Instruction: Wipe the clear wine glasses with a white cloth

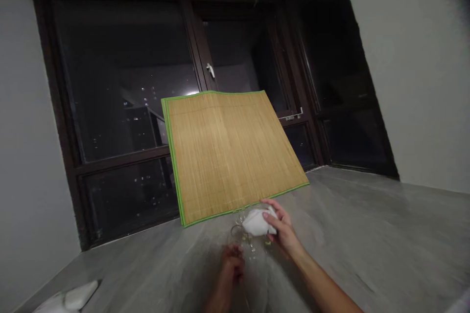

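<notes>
Your right hand grasps the white cloth, probably light and soft, best pinched mid-bunch; your left hand blurs nearby, its grip unclear.

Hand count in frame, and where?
2. The left hand, blurred, is low in frame, below and left of a white bundle; the right hand grips that bundle, near the green-edged bamboo mat. No others show.
</notes>
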`<state>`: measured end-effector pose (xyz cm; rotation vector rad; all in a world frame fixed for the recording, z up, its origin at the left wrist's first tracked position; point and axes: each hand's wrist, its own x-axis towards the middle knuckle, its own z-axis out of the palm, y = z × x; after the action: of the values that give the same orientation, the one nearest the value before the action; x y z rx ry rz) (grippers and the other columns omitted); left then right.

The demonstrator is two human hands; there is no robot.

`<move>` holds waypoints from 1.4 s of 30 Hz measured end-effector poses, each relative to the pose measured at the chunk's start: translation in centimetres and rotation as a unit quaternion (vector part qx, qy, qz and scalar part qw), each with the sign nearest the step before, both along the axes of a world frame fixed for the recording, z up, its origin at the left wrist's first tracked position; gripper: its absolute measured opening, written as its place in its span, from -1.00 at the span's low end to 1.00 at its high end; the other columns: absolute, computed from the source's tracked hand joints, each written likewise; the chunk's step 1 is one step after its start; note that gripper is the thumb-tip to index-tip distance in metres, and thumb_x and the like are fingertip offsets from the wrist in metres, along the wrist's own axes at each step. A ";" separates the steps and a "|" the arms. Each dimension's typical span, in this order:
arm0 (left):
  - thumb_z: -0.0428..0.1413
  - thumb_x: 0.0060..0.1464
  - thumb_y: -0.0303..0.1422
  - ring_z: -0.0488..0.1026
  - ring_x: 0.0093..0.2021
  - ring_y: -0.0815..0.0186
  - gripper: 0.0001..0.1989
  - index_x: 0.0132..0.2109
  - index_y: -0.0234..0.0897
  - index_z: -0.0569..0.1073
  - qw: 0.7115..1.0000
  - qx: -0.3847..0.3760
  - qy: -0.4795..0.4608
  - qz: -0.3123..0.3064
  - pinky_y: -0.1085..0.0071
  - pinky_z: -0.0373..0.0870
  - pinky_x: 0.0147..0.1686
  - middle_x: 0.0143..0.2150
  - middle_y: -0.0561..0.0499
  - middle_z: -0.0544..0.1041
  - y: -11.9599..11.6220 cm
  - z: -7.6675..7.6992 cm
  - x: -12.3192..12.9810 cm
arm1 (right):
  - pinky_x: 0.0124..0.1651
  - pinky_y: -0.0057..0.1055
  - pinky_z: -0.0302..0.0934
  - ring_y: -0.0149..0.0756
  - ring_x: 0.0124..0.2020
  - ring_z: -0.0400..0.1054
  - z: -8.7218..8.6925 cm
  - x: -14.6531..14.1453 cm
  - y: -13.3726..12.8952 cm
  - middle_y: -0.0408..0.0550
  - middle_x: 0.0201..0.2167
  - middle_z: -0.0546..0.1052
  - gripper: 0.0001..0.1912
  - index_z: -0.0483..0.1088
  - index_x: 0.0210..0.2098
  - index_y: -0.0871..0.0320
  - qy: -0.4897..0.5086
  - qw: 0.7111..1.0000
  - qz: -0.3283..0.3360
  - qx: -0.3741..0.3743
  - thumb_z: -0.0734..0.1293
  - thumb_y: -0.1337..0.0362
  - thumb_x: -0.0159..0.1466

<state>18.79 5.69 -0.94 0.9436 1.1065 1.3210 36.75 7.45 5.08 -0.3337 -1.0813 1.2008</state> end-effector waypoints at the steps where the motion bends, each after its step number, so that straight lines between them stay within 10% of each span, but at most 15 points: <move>1: 0.16 -0.48 -0.43 0.04 -0.70 0.53 -0.65 -0.37 -0.20 0.33 1.000 0.000 -0.018 0.005 0.53 -0.09 -0.66 -0.66 0.26 0.19 -0.3 0.0 0.0 | -0.75 -0.61 -0.04 -0.51 -0.70 0.12 0.3 0.4 0.2 -0.22 -0.51 0.42 -0.37 0.30 0.06 0.12 0.025 0.999 -0.026 0.000 0.49 0.04 0.07; 11: 0.28 -0.21 0.11 0.41 -0.65 0.48 -0.34 -0.07 -0.25 0.41 0.990 0.028 0.122 -0.059 0.55 -0.08 -0.74 -0.07 -0.06 0.59 -3.0 -0.4 4.2 | -0.45 -0.44 0.21 -0.34 -0.52 0.28 -1.9 4.2 5.3 -0.16 -0.46 0.43 -0.36 0.30 0.09 0.24 0.045 0.909 -0.405 -0.093 0.38 0.04 0.09; 15: 0.29 -0.22 0.13 0.49 -0.58 0.38 -0.21 0.06 -0.31 0.42 0.982 -0.007 0.174 -0.067 0.55 0.00 -0.73 -0.15 -0.13 0.62 -3.2 -1.2 4.7 | -0.26 -0.34 0.24 -0.17 -0.35 0.37 -4.3 5.0 7.1 -0.02 -0.36 0.48 -0.38 0.33 0.05 0.29 -0.028 0.866 -0.479 -0.145 0.31 0.05 0.08; 21: 0.22 -0.14 0.13 0.58 -0.24 0.13 -0.27 0.06 -0.30 0.50 0.943 0.085 0.321 -0.027 0.33 0.46 -0.33 -0.03 -0.19 0.60 -2.4 -2.3 3.2 | -0.20 -0.30 0.22 -0.08 -0.30 0.39 -6.4 4.6 8.0 0.02 -0.33 0.50 -0.38 0.30 0.12 0.25 -0.146 0.855 -0.474 -0.154 0.21 0.04 0.14; 24: 0.20 -0.05 -0.07 0.41 0.16 0.02 -0.49 0.01 -0.23 0.56 0.851 0.146 0.505 0.001 0.23 0.29 0.15 0.08 -0.14 0.55 -2.4 -1.6 2.3 | -0.19 -0.31 0.21 -0.08 -0.29 0.41 -6.9 4.4 8.1 0.03 -0.32 0.52 -0.38 0.27 0.15 0.23 -0.171 0.858 -0.458 -0.156 0.19 0.06 0.17; 30: 0.20 -0.02 -0.09 0.23 0.28 -0.02 -0.36 0.23 -0.09 0.41 0.717 0.221 0.660 -0.045 0.05 0.03 0.31 0.27 -0.10 0.39 -3.2 -0.8 1.6 | -0.15 -0.31 0.19 -0.06 -0.22 0.42 -7.2 4.4 8.0 0.08 -0.26 0.54 -0.40 0.24 0.19 0.23 -0.217 0.848 -0.456 -0.157 0.15 0.09 0.22; 42: -0.01 0.18 -0.03 -0.06 0.44 -0.01 -0.38 0.35 0.01 0.22 0.668 0.161 0.716 -0.122 -0.20 -0.39 0.34 0.44 0.00 0.10 -3.3 -0.2 2.8 | -0.16 -0.32 0.20 -0.06 -0.23 0.44 -7.4 4.0 8.0 0.10 -0.25 0.55 -0.43 0.25 0.19 0.24 -0.230 0.842 -0.456 -0.174 0.13 0.14 0.24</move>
<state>21.59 2.35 -1.18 2.4944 1.7533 0.2935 40.79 15.45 -2.32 -1.3151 -0.9002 0.4277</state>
